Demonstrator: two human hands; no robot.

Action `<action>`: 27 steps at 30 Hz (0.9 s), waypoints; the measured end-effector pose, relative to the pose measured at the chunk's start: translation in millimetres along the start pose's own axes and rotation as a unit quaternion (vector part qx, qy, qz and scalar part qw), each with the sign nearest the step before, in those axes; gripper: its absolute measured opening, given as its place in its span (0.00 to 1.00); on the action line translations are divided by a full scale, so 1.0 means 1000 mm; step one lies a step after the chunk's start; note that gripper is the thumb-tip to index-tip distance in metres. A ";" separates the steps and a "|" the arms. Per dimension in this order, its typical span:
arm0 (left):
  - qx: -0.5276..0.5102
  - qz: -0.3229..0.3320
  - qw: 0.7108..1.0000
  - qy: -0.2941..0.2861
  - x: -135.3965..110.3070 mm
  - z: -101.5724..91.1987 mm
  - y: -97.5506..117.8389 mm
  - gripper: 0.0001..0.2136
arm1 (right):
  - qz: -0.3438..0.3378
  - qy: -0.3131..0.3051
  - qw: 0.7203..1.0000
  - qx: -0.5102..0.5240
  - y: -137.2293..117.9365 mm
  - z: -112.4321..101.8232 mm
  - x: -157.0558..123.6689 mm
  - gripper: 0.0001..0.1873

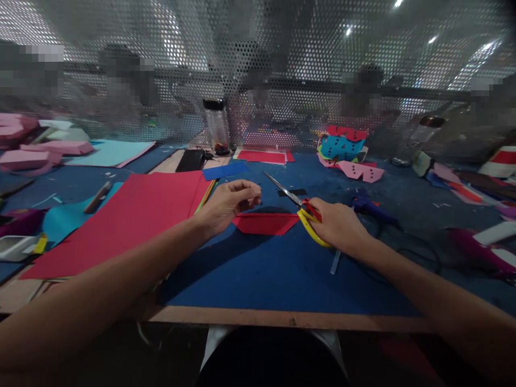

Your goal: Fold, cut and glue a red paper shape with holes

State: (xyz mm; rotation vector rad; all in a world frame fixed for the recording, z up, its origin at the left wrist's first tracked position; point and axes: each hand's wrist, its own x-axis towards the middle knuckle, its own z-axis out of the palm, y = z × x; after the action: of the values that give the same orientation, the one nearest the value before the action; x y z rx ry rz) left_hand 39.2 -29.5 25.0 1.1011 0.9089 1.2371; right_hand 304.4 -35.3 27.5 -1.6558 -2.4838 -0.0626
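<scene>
In the head view my right hand (341, 223) grips a pair of scissors (298, 200) by its yellow and red handles. The blades point up and to the left, toward my other hand. My left hand (229, 201) hovers above the mat with its fingers curled in a pinch; a tiny dark speck shows by the fingertips, too small to name. Below and between both hands lies a folded red paper piece (266, 224), wider along its far edge than its near one. A clear glue stick (335, 262) rests just under the right hand.
Large red sheets (133, 215) are stacked at left, near a blue paper strip (226, 171). A jar (217, 126) stands at the back by a black phone (190, 160). Cut, dotted paper pieces (342, 148) and a blue glue gun (373, 207) lie to the right. Perforated metal screen (242, 64) behind.
</scene>
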 end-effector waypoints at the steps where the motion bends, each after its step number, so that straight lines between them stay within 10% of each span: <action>1: -0.001 0.000 1.000 -0.003 0.000 0.000 0.000 0.07 | 0.002 -0.001 1.000 0.000 0.000 0.000 0.000 0.19; 27: -0.019 -0.009 1.000 -0.018 0.000 0.000 -0.006 0.07 | -0.001 0.014 1.000 -0.010 -0.002 0.001 -0.001 0.18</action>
State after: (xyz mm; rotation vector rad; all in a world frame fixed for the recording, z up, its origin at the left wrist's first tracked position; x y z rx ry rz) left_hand 41.2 -29.4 19.5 1.0799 0.8634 1.2124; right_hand 302.5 -36.6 26.1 -1.6469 -2.4722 -0.1105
